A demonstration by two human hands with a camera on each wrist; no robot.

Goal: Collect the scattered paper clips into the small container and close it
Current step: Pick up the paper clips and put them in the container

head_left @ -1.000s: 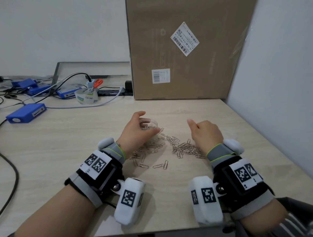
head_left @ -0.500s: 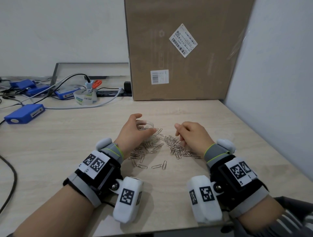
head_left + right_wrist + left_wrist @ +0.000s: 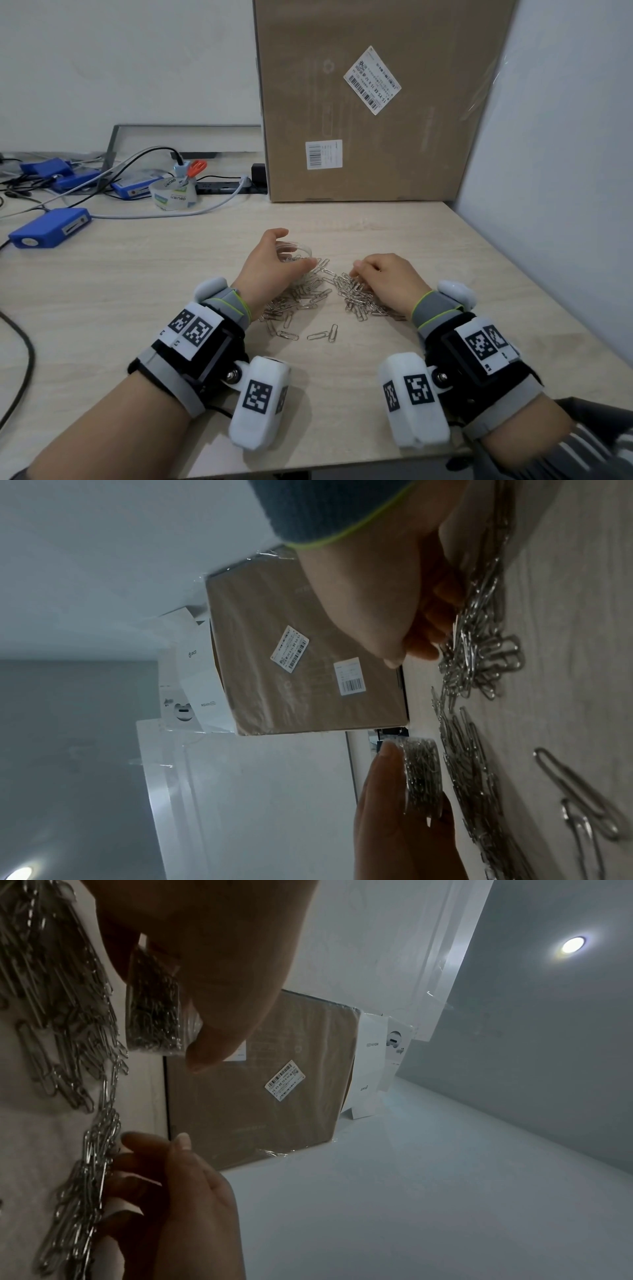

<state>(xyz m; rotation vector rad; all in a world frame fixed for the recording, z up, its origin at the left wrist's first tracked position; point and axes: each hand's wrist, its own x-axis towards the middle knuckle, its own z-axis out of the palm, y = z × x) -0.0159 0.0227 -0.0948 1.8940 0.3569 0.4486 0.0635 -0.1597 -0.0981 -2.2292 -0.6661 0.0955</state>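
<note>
L hand (image 3: 274,265) curls round the small clear container (image 3: 297,249) at the pile's far-left edge. R hand (image 3: 383,277) has fingers curled onto the paper clips (image 3: 356,298); actual pinch can't be told. Risks: tangled clips drag out extras, or the light container tips. No lid visible. Cardboard box (image 3: 370,102) far, tape roll (image 3: 174,197) and blue boxes (image 3: 51,228) far left, nothing blocking.

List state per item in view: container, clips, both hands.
small container: open, no lid on, partly filled with clips, on the desk.
paper clips: most loose in a heap on the desk.
left hand: grips the container.
right hand: fingers curled down into the clips, gathering some.
</note>
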